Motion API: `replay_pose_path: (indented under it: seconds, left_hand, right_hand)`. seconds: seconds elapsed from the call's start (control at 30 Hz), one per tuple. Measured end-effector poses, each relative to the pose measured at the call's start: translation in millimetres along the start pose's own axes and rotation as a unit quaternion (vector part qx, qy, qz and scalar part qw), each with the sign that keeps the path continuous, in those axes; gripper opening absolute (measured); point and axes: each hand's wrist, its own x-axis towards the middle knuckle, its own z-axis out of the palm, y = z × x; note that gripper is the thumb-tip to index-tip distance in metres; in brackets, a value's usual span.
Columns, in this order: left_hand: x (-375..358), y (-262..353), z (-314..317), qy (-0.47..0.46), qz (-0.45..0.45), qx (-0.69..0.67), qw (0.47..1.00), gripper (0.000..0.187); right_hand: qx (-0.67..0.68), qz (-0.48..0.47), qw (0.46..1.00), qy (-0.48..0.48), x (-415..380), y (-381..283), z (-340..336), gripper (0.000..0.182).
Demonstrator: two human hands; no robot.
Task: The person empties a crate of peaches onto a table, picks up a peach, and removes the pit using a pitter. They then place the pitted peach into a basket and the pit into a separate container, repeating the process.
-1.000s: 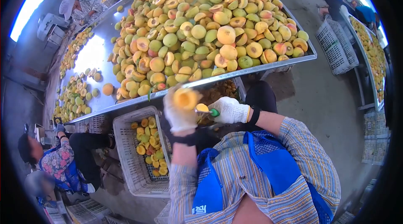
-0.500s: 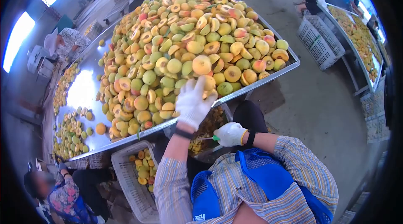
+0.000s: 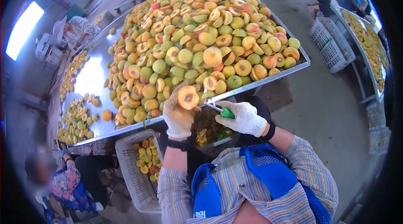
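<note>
My left hand (image 3: 178, 117), in a white glove, holds a halved peach (image 3: 188, 97) with its cut face and brown hollow turned up, over the near edge of the metal table. Just right of it my right hand (image 3: 243, 119), also gloved, grips a green-handled tool (image 3: 227, 113). The tool's metal tip points at the peach half, a small distance from it. Behind both hands lies a large heap of halved peaches (image 3: 184, 56) on the table (image 3: 96, 130). Below the hands, a container of scraps (image 3: 203, 136) is partly hidden.
A grey crate (image 3: 126, 161) with peach halves stands below the table at left. One person (image 3: 71, 182) sits lower left, another (image 3: 79, 28) beyond the table's left side, a third at its far end. More people, a second table (image 3: 357, 39) and crates (image 3: 325, 41) are at right.
My left hand has drawn back from the heap and now holds a peach half. My right hand has come up and turned the tool toward it. The view has shifted slightly.
</note>
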Motion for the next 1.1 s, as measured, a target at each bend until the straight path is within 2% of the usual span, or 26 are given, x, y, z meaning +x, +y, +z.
replay_pose_path:
  seconds: [0.07,0.23,0.43,0.53,0.63,0.73,0.77,0.87,0.93,0.97,1.03,1.07,1.1]
  left_hand:
    - [-24,-8,8,0.031,0.055,-0.017,0.998,0.046]
    - [-57,-22,12,0.056,0.043,-0.044,0.997,0.046]
    - [-68,-37,23,0.059,0.066,-0.065,0.994,0.047]
    - [-69,-41,29,0.089,0.07,-0.061,0.992,0.048]
    - [-67,-44,24,0.122,0.042,-0.028,0.991,0.052]
    - [-66,-43,25,0.171,0.023,0.026,0.985,0.046]
    - [-66,-43,24,0.172,0.022,0.026,0.984,0.046]
    - [-65,-37,27,0.136,0.039,0.032,0.989,0.041]
    - [-66,-31,35,0.109,0.052,0.043,0.992,0.035]
    - [-66,-31,36,0.109,0.051,0.042,0.992,0.035]
    - [-64,-28,37,0.175,0.077,0.262,0.946,0.032]
    - [-62,-24,38,0.171,0.08,0.261,0.947,0.032]
    - [-65,-18,37,0.105,0.059,0.233,0.965,0.032]
  right_hand:
    - [-0.08,0.035,0.996,-0.023,1,-22,1,0.049]
    - [-0.107,-0.021,0.994,-0.02,-6,-22,27,0.044]
    - [-0.165,0.011,0.986,-0.031,-11,-21,31,0.039]
    - [-0.199,0.049,0.975,-0.083,-9,-19,35,0.037]
    - [-0.162,0.086,0.973,-0.139,-9,-15,42,0.035]
    - [-0.181,0.0,0.976,-0.118,-8,-4,40,0.028]
    - [-0.18,0.001,0.977,-0.119,-11,-5,40,0.028]
    - [-0.02,-0.028,0.978,-0.207,-14,-11,35,0.029]
    - [-0.116,-0.011,0.976,-0.186,-9,-16,32,0.026]
    - [-0.146,-0.033,0.975,-0.164,-3,-12,31,0.025]
    - [-0.195,-0.063,0.968,-0.142,0,-11,30,0.027]
    - [-0.197,-0.064,0.968,-0.138,2,-11,30,0.027]
    - [-0.128,-0.022,0.968,-0.215,1,-9,36,0.03]
